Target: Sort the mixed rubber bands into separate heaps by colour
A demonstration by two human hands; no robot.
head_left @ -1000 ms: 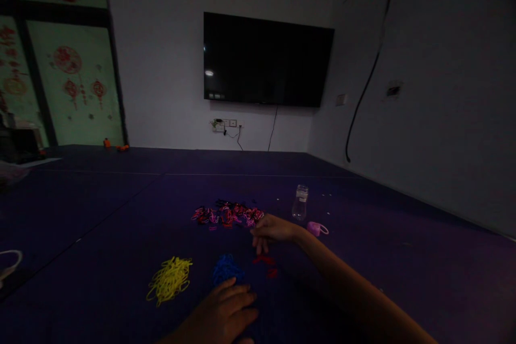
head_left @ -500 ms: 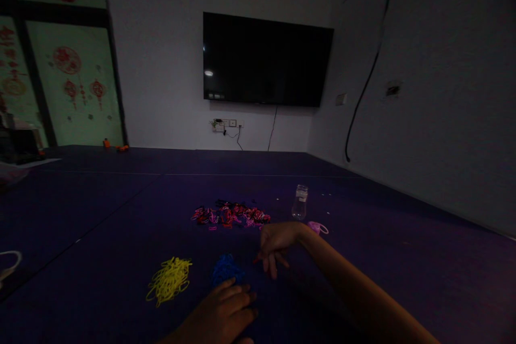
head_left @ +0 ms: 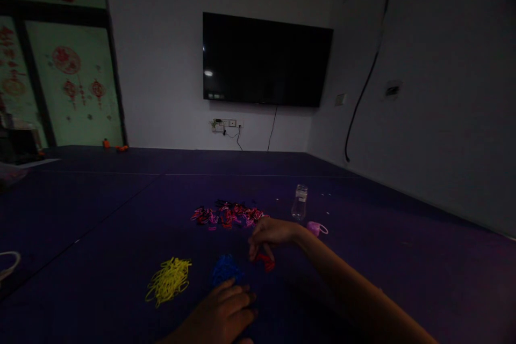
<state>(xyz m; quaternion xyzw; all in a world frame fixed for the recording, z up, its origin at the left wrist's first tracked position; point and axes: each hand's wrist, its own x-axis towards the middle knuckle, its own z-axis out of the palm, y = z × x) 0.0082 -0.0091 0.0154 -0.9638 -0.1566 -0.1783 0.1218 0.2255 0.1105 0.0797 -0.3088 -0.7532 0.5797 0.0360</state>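
My right hand (head_left: 271, 234) reaches forward over the dark purple mat (head_left: 100, 226), fingers curled downward just above a small pile of red bands (head_left: 265, 261). Whether it grips anything is too dim to make out. Beyond it lies a mixed heap of red and pink bands (head_left: 228, 215). My left hand (head_left: 222, 314) rests flat on the mat near me, fingers together, just behind a blue pile of bands (head_left: 226, 269). A yellow pile of bands (head_left: 169, 278) lies to the left of the blue one.
A clear plastic bottle (head_left: 299, 202) stands right of the mixed heap, with a pink loop-shaped object (head_left: 316, 228) beside it. A black TV (head_left: 266, 60) hangs on the far white wall. A white curved object (head_left: 8, 264) sits at the left edge.
My right hand swung back from the mixed heap toward me, then moved slightly left and now hovers over the red pile. My left hand stayed put.
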